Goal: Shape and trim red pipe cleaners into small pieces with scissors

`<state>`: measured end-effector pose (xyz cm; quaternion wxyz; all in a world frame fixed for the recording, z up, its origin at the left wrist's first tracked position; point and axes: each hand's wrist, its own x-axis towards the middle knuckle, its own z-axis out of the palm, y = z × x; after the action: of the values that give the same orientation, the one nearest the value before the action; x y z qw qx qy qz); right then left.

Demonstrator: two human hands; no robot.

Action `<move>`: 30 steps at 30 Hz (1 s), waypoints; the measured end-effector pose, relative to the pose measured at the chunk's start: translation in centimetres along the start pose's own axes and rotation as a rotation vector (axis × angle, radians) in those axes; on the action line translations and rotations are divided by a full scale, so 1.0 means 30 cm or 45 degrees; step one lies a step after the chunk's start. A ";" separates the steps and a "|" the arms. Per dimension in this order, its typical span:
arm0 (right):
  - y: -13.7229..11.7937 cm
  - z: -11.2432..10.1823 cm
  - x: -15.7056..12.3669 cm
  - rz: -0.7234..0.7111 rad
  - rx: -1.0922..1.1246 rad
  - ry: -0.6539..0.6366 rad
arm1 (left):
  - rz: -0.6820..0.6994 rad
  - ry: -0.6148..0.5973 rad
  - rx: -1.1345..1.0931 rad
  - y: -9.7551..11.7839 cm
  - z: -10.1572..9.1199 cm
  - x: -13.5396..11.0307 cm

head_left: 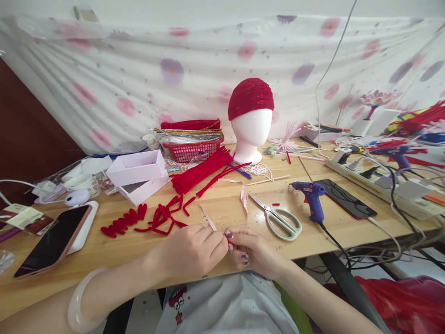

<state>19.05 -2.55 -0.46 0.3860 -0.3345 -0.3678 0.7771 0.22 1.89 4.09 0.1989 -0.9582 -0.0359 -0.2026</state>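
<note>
My left hand point(196, 249) is closed, fingers curled, at the front of the table. From beneath its fingers a pink tape measure point(208, 219) sticks up. My right hand point(255, 250) meets it fingertip to fingertip, pinching a small piece of red chenille stem point(229, 244), mostly hidden by the fingers. Left of the hands lie bent red chenille stems point(163, 215) and a row of red fuzzy loops point(124, 221). Scissors point(280, 218) with pale green handles rest to the right. Another stretch of pink tape point(244, 199) lies behind the hands.
A blue glue gun point(313, 197) stands beside a black phone point(347, 198) and a power strip point(378, 185). Behind are a bundle of red stems point(201, 171), a red basket point(194, 150), and a white mannequin head point(252, 127) with a red cap. White boxes point(137, 169) and another phone point(54, 239) lie left.
</note>
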 end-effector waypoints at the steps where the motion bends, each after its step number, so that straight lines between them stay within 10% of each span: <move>1: -0.003 0.002 -0.002 0.019 0.020 0.013 | 0.016 0.004 0.040 -0.001 -0.002 0.002; 8: 0.010 0.020 0.009 -0.305 -0.206 0.189 | -0.305 0.028 -0.174 0.030 0.029 0.002; 15: 0.005 0.030 -0.012 -0.948 -1.212 0.402 | -1.389 -0.145 -1.971 0.054 0.007 0.057; 20: -0.026 -0.019 -0.019 -1.752 -1.981 0.220 | -1.782 -0.435 -3.009 0.031 0.018 0.064; 23: -0.036 -0.034 -0.012 -1.809 -1.955 0.116 | -1.588 -0.466 -2.757 0.029 0.019 0.059; 30: -0.009 -0.023 0.026 -0.290 -0.456 0.197 | -0.395 0.033 -0.249 0.040 0.043 0.031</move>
<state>19.32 -1.55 -0.76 0.4326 -0.4127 -0.5047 0.6228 1.73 1.30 2.94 0.0714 -0.9532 -0.1610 -0.2458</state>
